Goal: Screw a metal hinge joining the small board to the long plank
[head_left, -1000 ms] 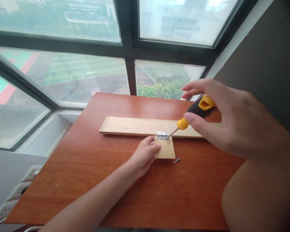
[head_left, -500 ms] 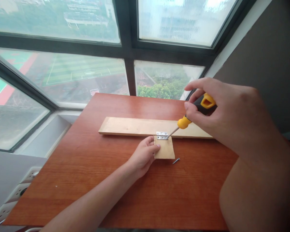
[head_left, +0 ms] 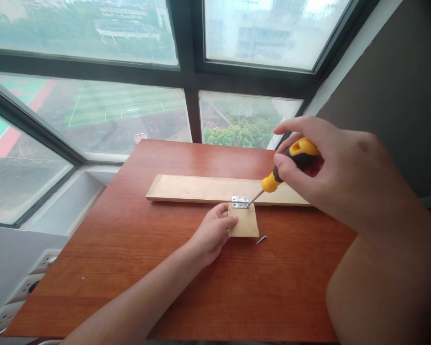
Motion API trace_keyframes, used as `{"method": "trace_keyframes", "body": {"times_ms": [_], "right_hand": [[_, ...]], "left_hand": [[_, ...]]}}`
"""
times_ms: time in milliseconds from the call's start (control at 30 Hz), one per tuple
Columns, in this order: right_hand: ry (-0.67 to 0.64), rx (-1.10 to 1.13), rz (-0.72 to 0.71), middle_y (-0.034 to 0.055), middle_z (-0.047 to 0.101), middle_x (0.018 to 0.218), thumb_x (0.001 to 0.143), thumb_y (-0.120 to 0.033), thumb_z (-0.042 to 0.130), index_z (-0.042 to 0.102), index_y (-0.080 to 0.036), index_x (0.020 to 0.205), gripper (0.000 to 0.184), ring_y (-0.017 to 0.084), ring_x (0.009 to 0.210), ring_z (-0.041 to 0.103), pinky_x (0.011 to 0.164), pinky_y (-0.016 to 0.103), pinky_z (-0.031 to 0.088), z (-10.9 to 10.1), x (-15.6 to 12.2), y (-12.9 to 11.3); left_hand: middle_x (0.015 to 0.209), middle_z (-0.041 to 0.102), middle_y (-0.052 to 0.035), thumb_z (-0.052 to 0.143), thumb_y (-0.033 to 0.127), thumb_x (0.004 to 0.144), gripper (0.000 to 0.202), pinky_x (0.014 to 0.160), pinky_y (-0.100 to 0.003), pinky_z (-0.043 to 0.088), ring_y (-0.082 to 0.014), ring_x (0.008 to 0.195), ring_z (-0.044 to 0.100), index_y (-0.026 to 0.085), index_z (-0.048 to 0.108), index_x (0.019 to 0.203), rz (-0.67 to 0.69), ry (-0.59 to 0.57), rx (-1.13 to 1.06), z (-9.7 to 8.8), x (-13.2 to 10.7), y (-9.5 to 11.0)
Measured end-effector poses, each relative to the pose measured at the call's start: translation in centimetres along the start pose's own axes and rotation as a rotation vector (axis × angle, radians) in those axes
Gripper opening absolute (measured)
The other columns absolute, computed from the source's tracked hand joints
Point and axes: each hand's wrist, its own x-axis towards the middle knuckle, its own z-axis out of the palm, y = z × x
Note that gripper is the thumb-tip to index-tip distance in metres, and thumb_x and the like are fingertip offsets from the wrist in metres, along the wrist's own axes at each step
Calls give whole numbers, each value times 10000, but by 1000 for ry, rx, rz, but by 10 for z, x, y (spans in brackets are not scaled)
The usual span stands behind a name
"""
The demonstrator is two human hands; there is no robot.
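Note:
My left hand (head_left: 217, 230) pinches the left edge of a small wooden piece (head_left: 244, 225), thumb on top. A silver hinge (head_left: 240, 202) spans the joint between this piece and a long pale board (head_left: 197, 188) behind it. My right hand (head_left: 341, 167) holds a yellow and black screwdriver (head_left: 271, 182) by its handle, index finger raised off it. The screwdriver slants down to the left, its tip at the hinge's front right hole. Whether a screw sits under the tip is too small to tell. A loose screw (head_left: 261, 239) lies just right of the small piece.
Everything rests on a reddish-brown wooden table (head_left: 158, 287). Dark-framed windows (head_left: 192, 76) stand behind it, and a dark wall (head_left: 398, 96) rises at the right. White power sockets (head_left: 23, 287) line the low wall at the left.
The screwdriver handle has turned in my right hand, so its yellow part now faces differently. My left hand, the boards and the hinge stay in place.

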Motion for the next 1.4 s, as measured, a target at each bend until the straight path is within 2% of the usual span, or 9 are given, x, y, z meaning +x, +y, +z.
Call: {"method": "trace_keyframes", "body": {"times_ms": [133, 300, 400, 533, 767, 967, 1100, 1167, 1400], "right_hand": [[-84, 97, -20, 23, 706, 1042, 772, -309, 592, 599, -261, 1156, 386, 220, 764, 656, 695, 361, 481, -4, -1, -2], [-10, -31, 43, 32, 698, 812, 815, -465, 578, 645, -262, 1071, 333, 242, 683, 634, 630, 375, 442, -1, 1, -2], [-11, -22, 47, 29, 701, 818, 811, -387, 577, 646, -269, 1064, 288, 243, 697, 634, 642, 375, 441, -2, 0, -1], [-64, 66, 13, 11, 702, 917, 780, -318, 593, 611, -269, 1122, 347, 212, 709, 633, 673, 360, 460, -4, -1, -2], [-13, -36, 89, 1, 640, 662, 804, -427, 596, 628, -267, 1088, 327, 214, 589, 593, 583, 342, 416, 3, 1, 0], [-94, 102, 5, 6, 697, 958, 769, -295, 588, 575, -278, 1144, 375, 193, 683, 631, 624, 338, 449, -2, 0, 1], [-23, -4, 75, 13, 676, 777, 812, -474, 580, 627, -276, 1044, 308, 211, 618, 601, 588, 353, 419, 0, 1, 0], [23, -62, 101, 17, 653, 710, 818, -502, 574, 649, -273, 994, 298, 225, 609, 590, 580, 357, 403, 2, 2, 0], [25, -11, 71, 16, 691, 782, 802, -351, 570, 652, -278, 1005, 230, 235, 677, 624, 638, 367, 425, 0, 1, -2]], "left_hand": [[1035, 698, -109, 679, 48, 731, 294, 771, -240, 524, -166, 867, 684, 136, 612, 1003, 8, -4, 0, 0, 1, 0], [1044, 695, -115, 668, 48, 741, 301, 767, -255, 530, -174, 870, 684, 138, 602, 1021, 3, -7, 5, -1, 1, 0], [1041, 695, -116, 666, 47, 737, 300, 767, -262, 533, -178, 866, 685, 135, 599, 1016, 3, -3, 8, -1, 0, 0], [1027, 699, -109, 667, 52, 735, 302, 773, -261, 531, -175, 860, 686, 137, 597, 1015, 5, -6, 10, 0, 0, -1], [1043, 698, -115, 660, 60, 742, 294, 755, -271, 534, -184, 857, 687, 139, 595, 1017, 4, -14, 22, -1, 0, -1], [1015, 705, -105, 667, 58, 739, 280, 773, -253, 522, -168, 854, 686, 139, 600, 998, 4, -17, 9, -1, 1, -1], [1014, 703, -104, 667, 65, 742, 281, 766, -253, 522, -170, 849, 686, 141, 601, 1005, 4, -12, 14, -1, 0, -1], [1009, 703, -105, 661, 62, 745, 277, 760, -249, 521, -167, 843, 685, 140, 600, 1004, 4, -11, 19, -1, 0, -1], [984, 700, -99, 661, 59, 742, 278, 732, -237, 513, -158, 824, 675, 142, 593, 998, 15, -14, 21, -2, 1, -2]]}}
